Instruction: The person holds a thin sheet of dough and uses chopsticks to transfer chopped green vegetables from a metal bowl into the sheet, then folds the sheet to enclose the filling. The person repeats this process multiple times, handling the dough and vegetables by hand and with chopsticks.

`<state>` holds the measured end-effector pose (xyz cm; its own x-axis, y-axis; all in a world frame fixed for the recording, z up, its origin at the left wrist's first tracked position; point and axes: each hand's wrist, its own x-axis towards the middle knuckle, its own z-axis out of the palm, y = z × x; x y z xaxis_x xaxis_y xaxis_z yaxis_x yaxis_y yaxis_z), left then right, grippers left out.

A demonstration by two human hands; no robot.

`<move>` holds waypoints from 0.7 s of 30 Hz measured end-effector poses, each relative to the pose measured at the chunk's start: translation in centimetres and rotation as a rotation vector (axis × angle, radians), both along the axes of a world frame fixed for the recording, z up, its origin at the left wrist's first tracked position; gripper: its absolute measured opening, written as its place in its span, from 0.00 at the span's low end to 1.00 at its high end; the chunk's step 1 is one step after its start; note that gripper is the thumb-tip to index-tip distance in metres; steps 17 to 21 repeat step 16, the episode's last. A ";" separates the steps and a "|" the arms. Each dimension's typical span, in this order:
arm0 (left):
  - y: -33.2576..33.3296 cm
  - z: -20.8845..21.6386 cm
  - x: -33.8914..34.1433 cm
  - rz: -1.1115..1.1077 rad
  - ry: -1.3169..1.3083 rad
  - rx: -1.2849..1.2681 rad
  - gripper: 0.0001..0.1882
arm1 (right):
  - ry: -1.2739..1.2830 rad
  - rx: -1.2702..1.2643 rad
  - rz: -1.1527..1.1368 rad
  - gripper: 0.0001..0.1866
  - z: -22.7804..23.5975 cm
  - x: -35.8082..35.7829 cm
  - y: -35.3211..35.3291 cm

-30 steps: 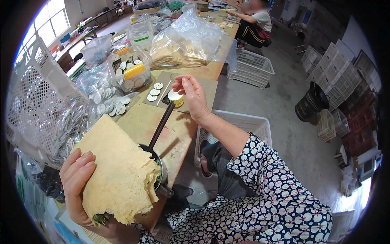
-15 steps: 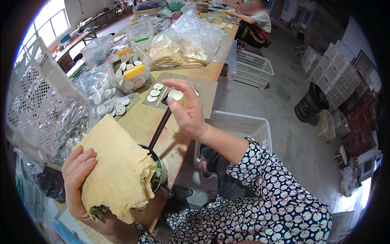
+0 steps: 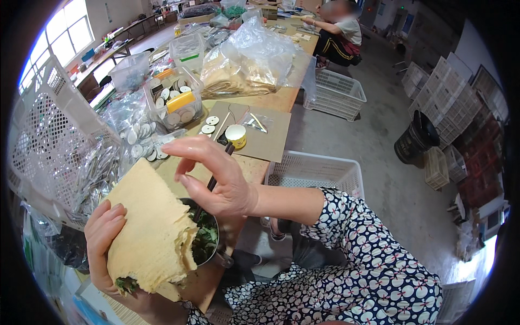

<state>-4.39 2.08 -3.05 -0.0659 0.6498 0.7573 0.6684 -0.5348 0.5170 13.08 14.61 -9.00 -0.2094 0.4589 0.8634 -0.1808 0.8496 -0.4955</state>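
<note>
My left hand [image 3: 103, 238] grips a large folded yellow flatbread [image 3: 149, 227], its near right edge ragged, with green leaves showing at its lower corner. Just right of the bread, partly covered by it, stands a metal pot [image 3: 218, 246] holding chopped leafy greens [image 3: 205, 238]. Dark chopsticks [image 3: 229, 149] lean up out of the pot and pass behind my right hand [image 3: 214, 176]. That hand hovers over the pot and the bread's far edge, thumb and fingers apart, with nothing seen between them.
Beyond the pot, a board [image 3: 273, 135] carries a small yellow cup [image 3: 236, 136] and white discs [image 3: 208, 129]. A clear tub of discs [image 3: 176, 103] and bagged flat sheets [image 3: 233, 78] lie farther back. White crates [image 3: 336, 97] stand on the floor; a person [image 3: 338, 38] sits at the far end.
My right hand has come down and left from beside the chopsticks' top to over the pot. The bread has shifted slightly left, showing more of the greens.
</note>
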 end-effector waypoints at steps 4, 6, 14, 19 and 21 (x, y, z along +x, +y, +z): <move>-0.3 0.3 0.3 0.055 -0.030 0.012 0.40 | -0.012 -0.161 0.187 0.31 0.4 -1.2 -0.6; 0.0 0.1 -0.4 0.013 -0.023 0.017 0.41 | -0.038 -0.106 0.160 0.33 -0.1 -0.9 -0.6; 2.5 -2.9 -3.3 -0.234 -0.082 -0.003 0.31 | -0.125 -0.102 0.327 0.39 -2.2 -1.0 -0.6; 2.5 -3.1 -3.7 -0.224 -0.064 -0.060 0.34 | -0.124 -0.095 0.368 0.39 -2.1 -1.5 -0.7; 2.5 -3.1 -3.7 -0.224 -0.064 -0.060 0.34 | -0.124 -0.095 0.368 0.39 -2.1 -1.5 -0.7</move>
